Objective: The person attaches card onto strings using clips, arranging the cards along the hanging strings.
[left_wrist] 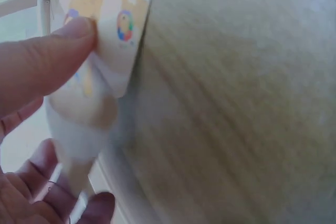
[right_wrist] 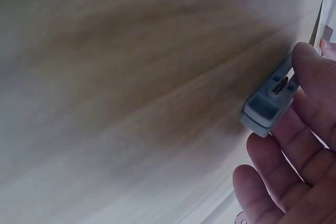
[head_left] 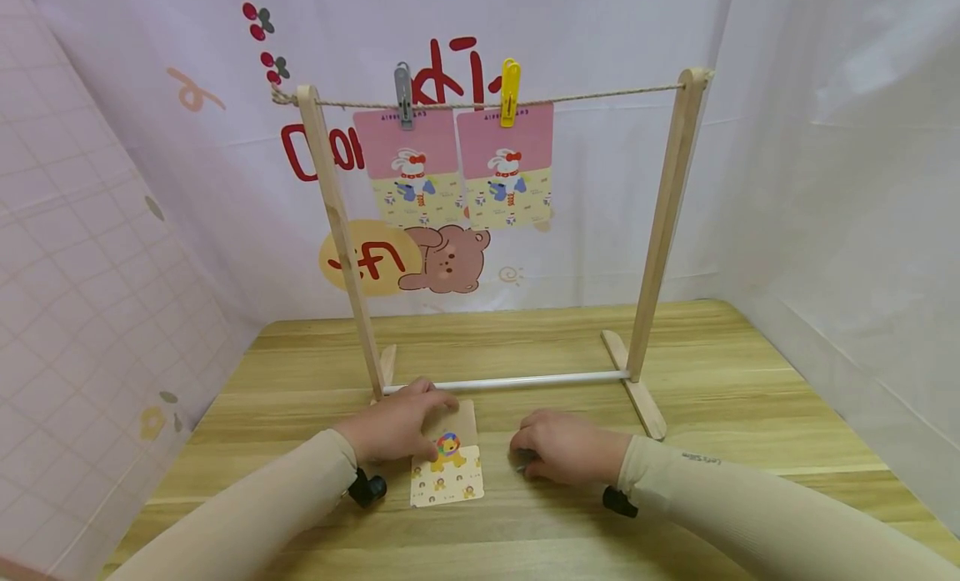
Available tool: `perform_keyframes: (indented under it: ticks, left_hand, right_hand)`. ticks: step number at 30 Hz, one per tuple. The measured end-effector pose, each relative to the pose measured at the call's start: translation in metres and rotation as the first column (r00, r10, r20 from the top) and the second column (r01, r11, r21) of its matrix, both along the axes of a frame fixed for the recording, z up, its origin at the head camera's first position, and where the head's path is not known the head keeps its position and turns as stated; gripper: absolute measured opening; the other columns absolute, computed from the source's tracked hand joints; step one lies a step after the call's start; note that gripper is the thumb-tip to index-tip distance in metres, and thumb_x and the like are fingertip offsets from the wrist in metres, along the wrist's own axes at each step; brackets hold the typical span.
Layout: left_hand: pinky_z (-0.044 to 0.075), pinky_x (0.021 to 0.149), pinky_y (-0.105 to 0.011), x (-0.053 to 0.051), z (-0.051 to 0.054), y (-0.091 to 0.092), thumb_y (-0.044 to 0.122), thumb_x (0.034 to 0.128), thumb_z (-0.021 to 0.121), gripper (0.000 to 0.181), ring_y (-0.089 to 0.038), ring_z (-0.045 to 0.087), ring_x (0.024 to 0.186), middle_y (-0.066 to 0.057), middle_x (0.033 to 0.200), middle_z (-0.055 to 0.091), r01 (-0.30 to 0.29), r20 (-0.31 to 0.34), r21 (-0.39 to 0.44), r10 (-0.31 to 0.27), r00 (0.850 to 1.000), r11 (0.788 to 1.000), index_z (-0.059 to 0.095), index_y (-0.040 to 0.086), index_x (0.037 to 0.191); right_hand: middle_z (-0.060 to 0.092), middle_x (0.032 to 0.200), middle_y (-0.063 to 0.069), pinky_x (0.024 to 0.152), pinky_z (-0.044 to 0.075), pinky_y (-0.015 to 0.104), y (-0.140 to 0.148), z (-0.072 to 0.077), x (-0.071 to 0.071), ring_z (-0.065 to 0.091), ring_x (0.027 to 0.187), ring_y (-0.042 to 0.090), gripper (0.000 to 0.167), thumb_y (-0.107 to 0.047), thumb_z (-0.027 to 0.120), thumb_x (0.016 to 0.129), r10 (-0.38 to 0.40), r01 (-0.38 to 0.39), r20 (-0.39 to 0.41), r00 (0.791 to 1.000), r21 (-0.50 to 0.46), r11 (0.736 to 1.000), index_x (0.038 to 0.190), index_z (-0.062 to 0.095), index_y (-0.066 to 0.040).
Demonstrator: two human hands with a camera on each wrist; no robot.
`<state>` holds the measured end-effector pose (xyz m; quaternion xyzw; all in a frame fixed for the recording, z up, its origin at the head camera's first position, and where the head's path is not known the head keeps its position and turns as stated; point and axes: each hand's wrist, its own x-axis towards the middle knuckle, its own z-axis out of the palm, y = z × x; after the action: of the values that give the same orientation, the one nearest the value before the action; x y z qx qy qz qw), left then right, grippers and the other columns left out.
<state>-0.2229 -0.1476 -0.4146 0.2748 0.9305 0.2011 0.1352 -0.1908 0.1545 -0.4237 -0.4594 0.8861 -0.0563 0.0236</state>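
Observation:
My left hand (head_left: 397, 423) pinches a lion card (head_left: 450, 473) by its left side, thumb on the printed face; the card's lower part is near the table. The thumb also shows on the card (left_wrist: 126, 30) in the left wrist view. To the right, my right hand (head_left: 570, 449) is low over the table, holding a grey-blue clothespin (right_wrist: 270, 100) between thumb and fingers. On the rope above, a grey clothespin (head_left: 404, 97) and a yellow clothespin (head_left: 510, 93) hold two pink and yellow cards, the left card (head_left: 420, 164) and the right card (head_left: 517, 160).
A wooden frame stands behind my hands, with a left post (head_left: 341, 239), a right post (head_left: 663, 231) and a white bar (head_left: 525, 383) low between them. Its right foot (head_left: 645, 410) reaches forward on the table (head_left: 712, 481). Printed cloth (head_left: 600, 31) hangs behind.

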Motion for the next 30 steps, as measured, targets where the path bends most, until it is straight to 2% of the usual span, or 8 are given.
perform_keyframes:
  ticks: [5,11,16,21,26,30]
  left_hand:
    - [0.050,0.094,-0.038,-0.002,0.000,0.001,0.019,0.0821,0.091,0.053,-0.016,0.054,0.104,0.001,0.120,0.052,-0.005,-0.006,0.061,0.005,1.000,0.998,0.069,0.024,0.130]
    - [0.050,0.103,-0.041,-0.005,-0.002,0.000,0.020,0.0852,0.089,0.032,-0.019,0.056,0.111,0.001,0.126,0.053,-0.062,0.038,0.144,0.057,0.998,0.988,0.072,0.024,0.112]
    - [0.048,0.109,-0.046,-0.008,-0.003,0.000,0.017,0.0846,0.089,0.030,-0.022,0.056,0.122,-0.001,0.133,0.056,-0.146,0.064,0.206,0.135,0.989,0.968,0.072,0.023,0.109]
    - [0.045,0.113,-0.052,-0.011,-0.004,0.001,0.016,0.0841,0.090,0.031,-0.026,0.056,0.127,-0.001,0.131,0.058,-0.222,0.067,0.243,0.212,0.975,0.944,0.071,0.024,0.107]
    - [0.045,0.114,-0.052,-0.010,-0.003,0.002,0.017,0.0849,0.089,0.029,-0.027,0.056,0.129,0.000,0.133,0.059,-0.248,0.071,0.246,0.238,0.969,0.937,0.072,0.028,0.106]
    - [0.044,0.115,-0.051,-0.009,-0.001,0.002,0.018,0.0863,0.088,0.025,-0.025,0.056,0.130,0.002,0.131,0.061,-0.248,0.085,0.252,0.234,0.968,0.935,0.074,0.029,0.103]
  right_hand:
    - [0.070,0.097,-0.004,0.083,0.054,0.025,0.003,0.000,-0.001,0.059,0.089,0.004,0.022,-0.020,0.085,0.089,-0.002,0.002,-0.010,1.000,-0.005,1.000,0.108,0.075,-0.014]
    - [0.072,0.101,-0.001,0.088,0.056,0.029,0.004,0.004,0.003,0.065,0.096,0.010,0.022,-0.016,0.084,0.088,0.001,-0.001,-0.016,1.000,-0.025,1.000,0.108,0.075,-0.012]
    - [0.072,0.104,0.000,0.091,0.057,0.030,0.006,0.003,0.001,0.066,0.099,0.011,0.022,-0.014,0.083,0.089,-0.011,0.011,-0.009,1.000,-0.026,1.000,0.109,0.075,-0.011]
    - [0.071,0.104,-0.001,0.091,0.057,0.029,0.009,0.002,0.000,0.065,0.099,0.011,0.023,-0.014,0.082,0.089,-0.009,0.009,-0.003,1.000,-0.029,1.000,0.110,0.076,-0.010]
    - [0.071,0.104,-0.002,0.090,0.056,0.028,0.009,0.001,0.000,0.065,0.099,0.010,0.023,-0.014,0.083,0.089,-0.014,0.014,-0.007,1.000,-0.025,1.000,0.110,0.075,-0.011]
    - [0.070,0.102,-0.003,0.088,0.056,0.027,0.009,0.002,0.000,0.063,0.095,0.008,0.022,-0.014,0.083,0.088,-0.016,0.016,-0.007,1.000,-0.031,0.999,0.109,0.075,-0.012]
